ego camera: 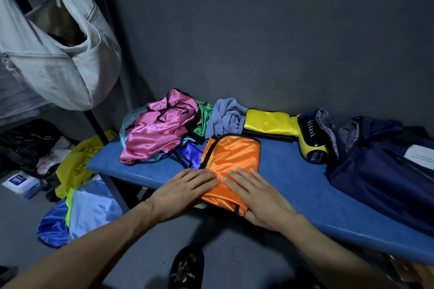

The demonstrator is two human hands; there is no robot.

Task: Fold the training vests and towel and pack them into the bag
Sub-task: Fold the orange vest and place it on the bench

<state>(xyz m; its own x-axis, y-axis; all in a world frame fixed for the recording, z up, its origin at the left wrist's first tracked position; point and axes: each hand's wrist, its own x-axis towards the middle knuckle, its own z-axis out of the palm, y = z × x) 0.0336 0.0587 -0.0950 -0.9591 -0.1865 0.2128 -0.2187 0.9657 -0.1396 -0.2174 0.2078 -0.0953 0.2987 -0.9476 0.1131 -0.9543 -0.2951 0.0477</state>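
Bench padded in blue runs from the centre of the frame to the lower right edge, against a dark grey wall. A pale grey bag with zipped pockets hangs at upper left, its mouth gaping. At far right on the bench lies a navy bag, slumped open, with a yellow-and-navy speaker just beside it. A crumpled pink vest tops a heap at the middle of the frame, green and blue fabric showing beneath it, a grey-blue towel bunched to its right and a folded yellow vest beyond that. More vests in yellow, light blue and royal blue lie on the floor at lower left. A folded orange vest with black trim sits at the bench's near edge in the centre of the frame. The left hand lies flat with fingers straight, fingertips on the vest's lower left; the right hand presses flat on its lower right, fingers spread.
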